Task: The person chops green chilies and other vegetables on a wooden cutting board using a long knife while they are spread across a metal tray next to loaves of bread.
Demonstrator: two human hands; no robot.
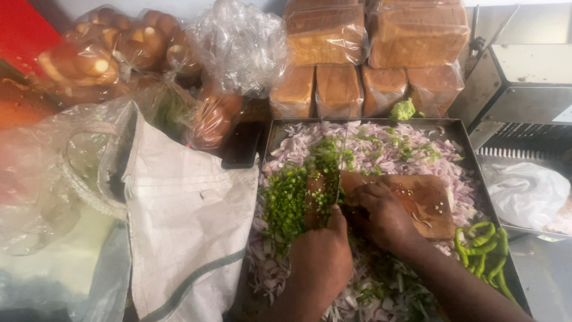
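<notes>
Knife (341, 179) blade points away, lengthwise from hands.

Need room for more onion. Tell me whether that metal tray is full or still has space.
Full. Chopped onion covers the metal tray edge to edge, with the cutting board on top.

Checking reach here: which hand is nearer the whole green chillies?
Right. The right hand rests on the cutting board, just left of the chillies at the tray's right edge. The left hand is farther left, by the chopped chillies.
</notes>
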